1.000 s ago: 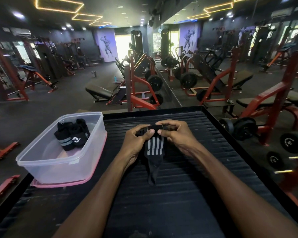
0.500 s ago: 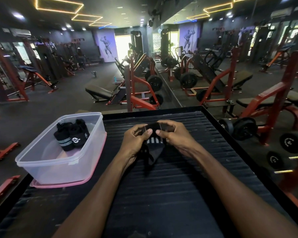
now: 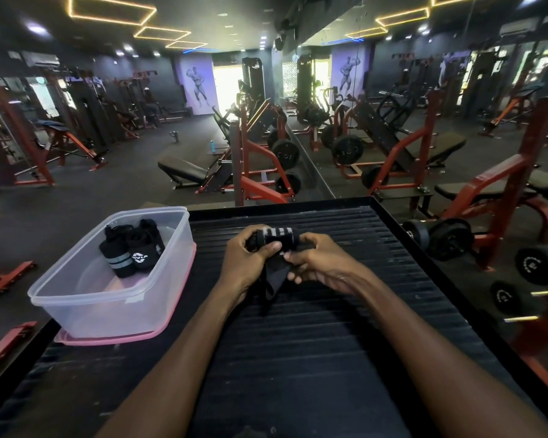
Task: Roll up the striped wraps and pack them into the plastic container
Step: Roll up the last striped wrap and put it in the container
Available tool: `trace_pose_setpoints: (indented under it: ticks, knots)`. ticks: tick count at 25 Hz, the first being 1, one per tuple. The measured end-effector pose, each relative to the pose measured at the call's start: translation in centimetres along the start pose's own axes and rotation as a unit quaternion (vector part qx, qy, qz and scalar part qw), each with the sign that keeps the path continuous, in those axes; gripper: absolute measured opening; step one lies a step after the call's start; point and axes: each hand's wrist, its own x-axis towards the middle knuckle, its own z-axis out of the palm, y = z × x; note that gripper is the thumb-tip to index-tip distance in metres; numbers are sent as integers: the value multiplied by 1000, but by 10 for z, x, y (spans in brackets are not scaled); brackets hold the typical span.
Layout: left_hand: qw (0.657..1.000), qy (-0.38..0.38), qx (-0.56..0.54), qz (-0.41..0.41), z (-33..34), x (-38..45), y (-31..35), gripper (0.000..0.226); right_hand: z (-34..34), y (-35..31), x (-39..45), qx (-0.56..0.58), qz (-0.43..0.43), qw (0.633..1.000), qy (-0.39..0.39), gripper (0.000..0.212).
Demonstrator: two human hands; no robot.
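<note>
Above the ribbed tabletop [image 3: 314, 343], near its far edge: striped wrap [image 3: 274, 238] nearly rolled, pinched at each end by left hand [image 3: 250, 260] and right hand [image 3: 317, 263], fingers curled round it, loose dark tail [image 3: 274, 281] hanging down between them. Best finished by keeping thumbs tight against the roll, drawing the tail taut, winding evenly so the edges stay flush, then pressing the end flat. Just to the left, plastic container [image 3: 108, 298], two rolled wraps [image 3: 130, 251] already inside at the far end, room beside them.
</note>
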Motion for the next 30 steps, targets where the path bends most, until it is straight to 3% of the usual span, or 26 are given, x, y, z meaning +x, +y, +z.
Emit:
trace_pose_setpoints:
  ticks: [8, 11, 14, 17, 26, 30]
  knots:
    - [997, 7, 49, 60, 1, -1, -5, 36, -2, 2, 1, -79, -6, 997, -13, 63]
    - [998, -1, 32, 57, 0, -1, -5, 40, -3, 1, 0, -42, -14, 999, -23, 71]
    - [998, -15, 22, 55, 0, -1, -3, 38, 0, 0, -1, 10, -1, 999, -36, 43]
    - [999, -32, -3, 39, 0, -2, -4, 41, 2, 3, 3, 15, -30, 999, 7, 21]
    - [996, -75, -49, 8, 0, 1, -3, 42, 4, 8, 6, -27, -135, 988, 73, 26]
    - [995, -62, -81, -9, -2, 2, -4, 24, 3, 7, 5, -62, -171, 980, 76, 34]
